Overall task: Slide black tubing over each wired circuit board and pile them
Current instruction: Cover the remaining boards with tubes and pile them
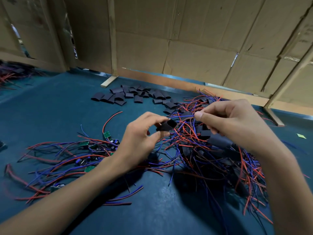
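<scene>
The tube (166,125) sits pinched in your left hand (140,139), thumb above and fingers below, its open mouth turned toward your right hand (227,119). That hand pinches wires (186,118) between thumb and forefinger just beside the mouth; whether a board hangs from them I cannot tell, since your palm hides that part.

The bare boards (94,146) lie to your left on the table (59,106), the spare tubes (135,95) farther back, and the sleeved pile (215,150) lies under your right hand.

The likeliest trouble, I judge, is the tangle. The wires you hold run down among the pile's red and blue leads, so pulling could drag finished pieces along or snag. Squeeze the tube too hard and its mouth may flatten, so the wires splay and catch on the rim instead of entering. Threading only one lead would leave the other outside the sleeve.
</scene>
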`<state>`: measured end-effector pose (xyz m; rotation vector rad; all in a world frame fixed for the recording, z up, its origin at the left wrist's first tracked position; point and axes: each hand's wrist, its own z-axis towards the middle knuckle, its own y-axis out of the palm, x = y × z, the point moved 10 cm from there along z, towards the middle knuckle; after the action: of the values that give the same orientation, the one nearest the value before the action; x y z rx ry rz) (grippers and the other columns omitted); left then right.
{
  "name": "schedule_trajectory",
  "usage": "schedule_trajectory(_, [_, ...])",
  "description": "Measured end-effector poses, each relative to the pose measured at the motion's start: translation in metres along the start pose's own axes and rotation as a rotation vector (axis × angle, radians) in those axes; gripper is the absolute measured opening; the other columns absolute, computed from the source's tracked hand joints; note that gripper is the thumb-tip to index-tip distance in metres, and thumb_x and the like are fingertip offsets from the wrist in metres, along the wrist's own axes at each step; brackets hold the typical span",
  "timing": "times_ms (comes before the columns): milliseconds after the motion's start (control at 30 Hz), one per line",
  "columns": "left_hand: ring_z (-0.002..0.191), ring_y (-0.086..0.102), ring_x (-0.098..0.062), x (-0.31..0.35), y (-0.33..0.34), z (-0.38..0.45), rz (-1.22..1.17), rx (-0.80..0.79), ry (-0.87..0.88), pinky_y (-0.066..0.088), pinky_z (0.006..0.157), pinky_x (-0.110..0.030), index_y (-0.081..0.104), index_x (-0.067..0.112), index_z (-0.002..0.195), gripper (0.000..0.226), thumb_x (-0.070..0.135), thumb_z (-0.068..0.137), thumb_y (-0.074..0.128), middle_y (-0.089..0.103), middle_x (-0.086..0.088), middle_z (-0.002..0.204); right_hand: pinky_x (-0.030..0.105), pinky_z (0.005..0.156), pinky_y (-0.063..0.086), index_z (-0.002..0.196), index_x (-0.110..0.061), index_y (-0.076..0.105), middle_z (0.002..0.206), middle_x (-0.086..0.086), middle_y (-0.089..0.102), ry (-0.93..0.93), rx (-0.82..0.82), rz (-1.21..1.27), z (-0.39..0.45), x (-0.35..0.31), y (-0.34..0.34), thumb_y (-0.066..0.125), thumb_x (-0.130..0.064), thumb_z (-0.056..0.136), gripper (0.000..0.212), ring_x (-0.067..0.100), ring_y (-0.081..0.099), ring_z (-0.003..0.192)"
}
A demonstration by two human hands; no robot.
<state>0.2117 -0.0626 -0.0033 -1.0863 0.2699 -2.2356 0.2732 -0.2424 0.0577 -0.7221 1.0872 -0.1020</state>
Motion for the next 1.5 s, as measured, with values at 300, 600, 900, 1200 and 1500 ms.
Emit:
schedule_trajectory(300, [0.095,0.064,-0.012,0.000,-0.012,0.004,-0.050,0.052,-0.018,0.046,0.066,-0.027,0.073,0.015,0.115,0.036,0.015,0.081,0.083,0.068,0.003,0.106,0.011,0.050,0.041,0.080,-0.015,0.074,0.056,-0.007,0.059,-0.090,0.146,0.175,0.000,-0.007,-0.012,0.072,-0.030,0.092,0.019,0.004,0.052,0.050])
schedule_trajectory(600, [0.097,0.063,-0.005,-0.003,-0.021,0.005,-0.061,0.121,-0.042,0.045,0.068,-0.022,0.070,0.017,0.117,0.039,0.017,0.081,0.083,0.065,0.007,0.105,0.009,0.052,0.037,0.081,-0.015,0.076,0.053,-0.005,0.056,-0.114,-0.012,0.096,0.000,-0.012,0.005,0.073,-0.024,0.091,0.014,0.002,0.047,0.046])
schedule_trajectory(900, [0.098,0.062,-0.005,0.001,-0.022,0.005,-0.022,0.120,-0.021,0.045,0.066,-0.024,0.070,0.015,0.118,0.039,0.016,0.082,0.082,0.065,0.005,0.108,0.025,0.050,0.041,0.083,-0.017,0.075,0.056,0.005,0.058,-0.154,0.039,0.222,-0.003,-0.018,-0.003,0.071,-0.039,0.085,0.023,0.015,0.049,0.053])
schedule_trajectory(1200, [0.103,0.060,-0.006,0.013,-0.021,0.003,0.035,0.110,0.062,0.041,0.073,-0.016,0.068,0.014,0.124,0.044,0.017,0.082,0.082,0.063,0.005,0.112,0.023,0.040,0.038,0.078,-0.017,0.076,0.051,0.004,0.055,0.086,-0.077,0.119,-0.002,0.007,0.011,0.077,-0.034,0.082,0.018,0.014,0.048,0.044])
schedule_trajectory(1500, [0.087,0.066,-0.026,0.037,-0.003,-0.011,0.348,0.034,0.398,0.048,0.071,-0.042,0.074,0.006,0.105,0.018,0.011,0.088,0.075,0.070,-0.003,0.099,0.034,0.064,0.048,0.126,-0.024,0.058,0.107,0.006,0.066,0.104,-0.138,0.031,-0.001,0.000,0.060,0.070,-0.007,0.091,0.041,0.017,0.060,0.075])
